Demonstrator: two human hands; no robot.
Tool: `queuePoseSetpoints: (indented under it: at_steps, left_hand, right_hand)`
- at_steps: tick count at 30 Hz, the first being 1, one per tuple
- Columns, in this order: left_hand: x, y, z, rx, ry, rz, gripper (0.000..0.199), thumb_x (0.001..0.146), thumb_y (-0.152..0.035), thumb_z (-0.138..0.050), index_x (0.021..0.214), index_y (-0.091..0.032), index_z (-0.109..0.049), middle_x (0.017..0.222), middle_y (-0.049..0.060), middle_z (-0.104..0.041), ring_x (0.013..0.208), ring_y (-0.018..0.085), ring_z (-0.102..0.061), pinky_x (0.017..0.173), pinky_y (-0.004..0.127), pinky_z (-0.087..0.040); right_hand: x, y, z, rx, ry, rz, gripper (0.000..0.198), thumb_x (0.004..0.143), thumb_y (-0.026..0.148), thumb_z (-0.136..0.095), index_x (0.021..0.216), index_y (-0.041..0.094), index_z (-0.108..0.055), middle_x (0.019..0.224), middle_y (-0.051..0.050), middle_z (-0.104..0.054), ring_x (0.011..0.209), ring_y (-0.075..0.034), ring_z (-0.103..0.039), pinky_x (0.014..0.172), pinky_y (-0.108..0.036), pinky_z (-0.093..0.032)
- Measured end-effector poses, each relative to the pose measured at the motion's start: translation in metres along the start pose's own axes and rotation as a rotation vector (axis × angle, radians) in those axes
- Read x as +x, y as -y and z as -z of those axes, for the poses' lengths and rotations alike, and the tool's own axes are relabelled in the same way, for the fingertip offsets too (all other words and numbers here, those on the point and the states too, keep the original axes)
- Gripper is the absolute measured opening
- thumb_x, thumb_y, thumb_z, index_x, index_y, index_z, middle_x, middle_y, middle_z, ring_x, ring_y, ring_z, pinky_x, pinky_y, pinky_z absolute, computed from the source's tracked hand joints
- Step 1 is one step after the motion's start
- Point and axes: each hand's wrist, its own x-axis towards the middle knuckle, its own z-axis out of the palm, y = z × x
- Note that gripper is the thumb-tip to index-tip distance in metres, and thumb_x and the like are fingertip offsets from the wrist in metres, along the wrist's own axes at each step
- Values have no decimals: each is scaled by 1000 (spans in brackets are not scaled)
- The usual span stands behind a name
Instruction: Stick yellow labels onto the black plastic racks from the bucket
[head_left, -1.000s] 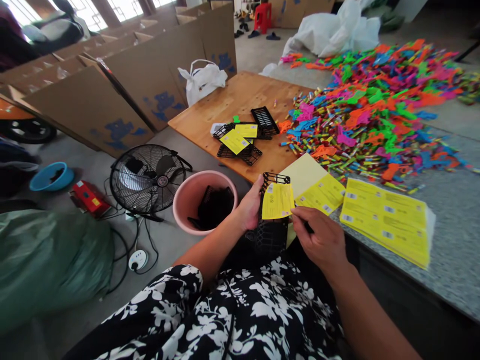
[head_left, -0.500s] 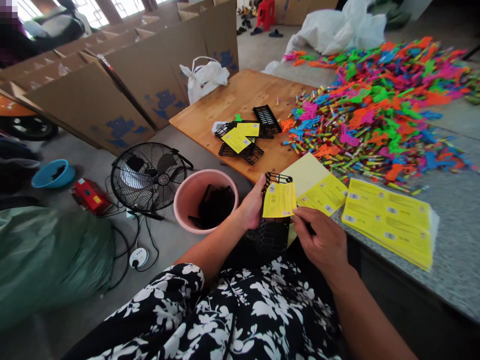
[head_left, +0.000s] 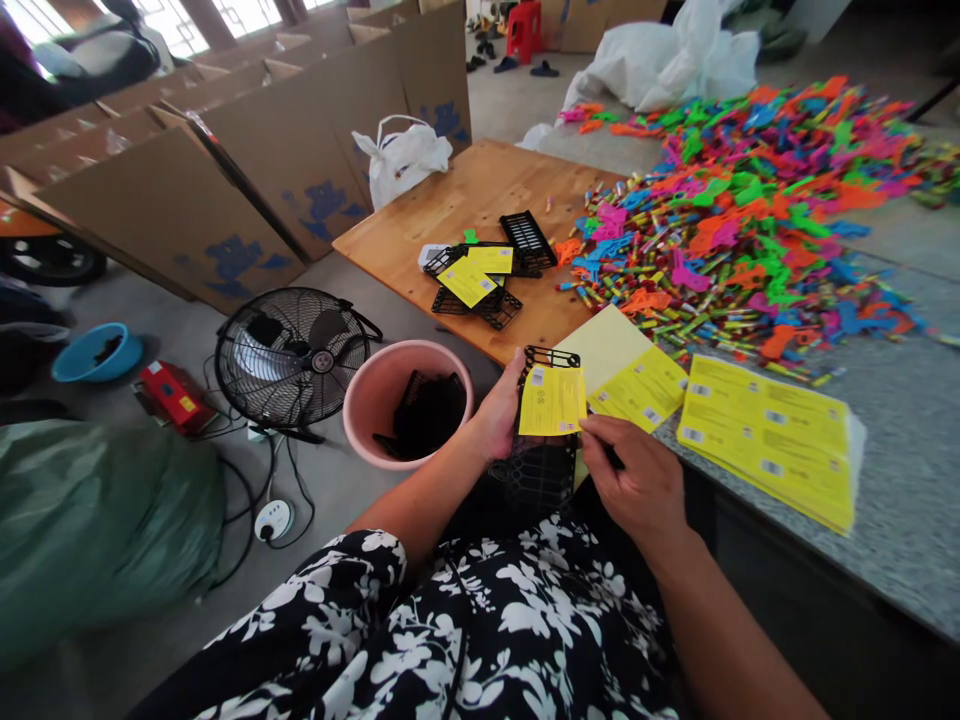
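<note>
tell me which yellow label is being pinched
The yellow label over the black frame in the left hand: the right hand pinches its corner, unlike those on the tables.

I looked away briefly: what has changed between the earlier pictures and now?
Only the camera's view has shifted slightly; nothing was visibly taken up or let go. The left hand still holds the black lattice tray, the right hand still pinches the yellow label by a corner, and the pink bucket stands unmoved.
</note>
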Motion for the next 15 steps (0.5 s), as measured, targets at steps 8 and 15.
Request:
queuePoseSetpoints:
  at_steps: [8,15]
  left_hand:
    - [0,5,7,95,-55,-113,43,92,-26,-56,126,-3,-66,102,19,-79,85,26,-77,78,34,-59]
    - [1,1,7,39,-5,-80,48,92,-28,-51,129,-2,-64,106,22,-78,98,33,-77,93,45,-58]
  right_hand:
    - [-4,2,-3,55,49,1,26,95,7,-63,117,22,-66,105,-6,-74,99,-19,-70,94,-35,-57]
    - [-14,8,-5,70,30,-148,21,96,15,-63,115,23,-71,100,-7,-67,94,-19,-66,87,-34,-56]
